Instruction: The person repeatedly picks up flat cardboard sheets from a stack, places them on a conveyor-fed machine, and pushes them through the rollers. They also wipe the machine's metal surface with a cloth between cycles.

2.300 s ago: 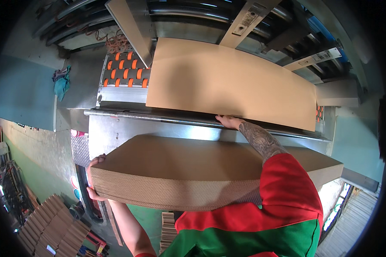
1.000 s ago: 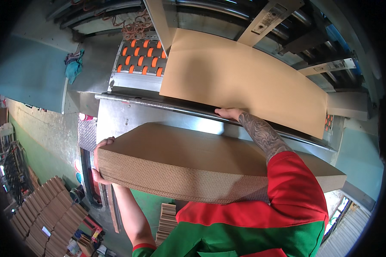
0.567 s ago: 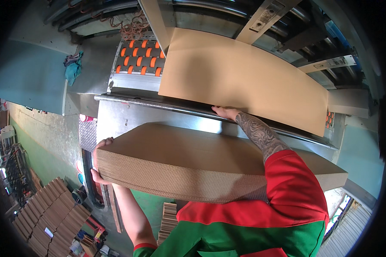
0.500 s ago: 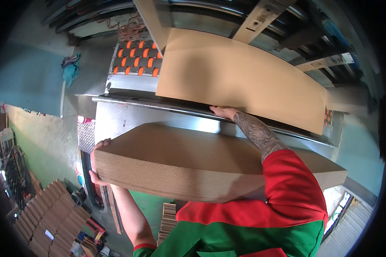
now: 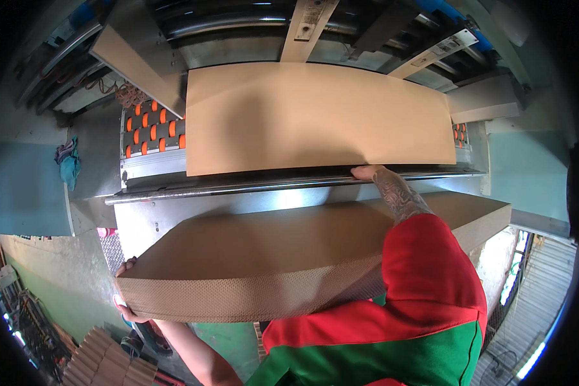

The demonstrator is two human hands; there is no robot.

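A thick stack of brown corrugated cardboard sheets [image 5: 257, 235] lies across in front of me, its layered cut edges facing my body. My left hand [image 5: 126, 291] grips the stack's left end, fingers at the top edge and thumb side lower down. Beyond the stack, a large flat cardboard sheet [image 5: 328, 116] rests in the machine, behind a round metal bar [image 5: 257, 187]. My right hand [image 5: 369, 172] reaches over the stack to the bar and the sheet's near edge. Its fingers lie stretched out to the left, and their tips are partly hard to make out.
Orange rollers [image 5: 149, 128] show left of the sheet beside an upright guide plate [image 5: 138, 61]. Beige bars [image 5: 305, 29] and dark shafts span the machine's back. A teal cloth [image 5: 70, 168] hangs at the left. Stacked cardboard [image 5: 106, 360] stands on the floor, lower left.
My view has turned, so the machine bar and sheet look more level. My right hand has moved right along the sheet's near edge. The left hand keeps hold of the stack's end.
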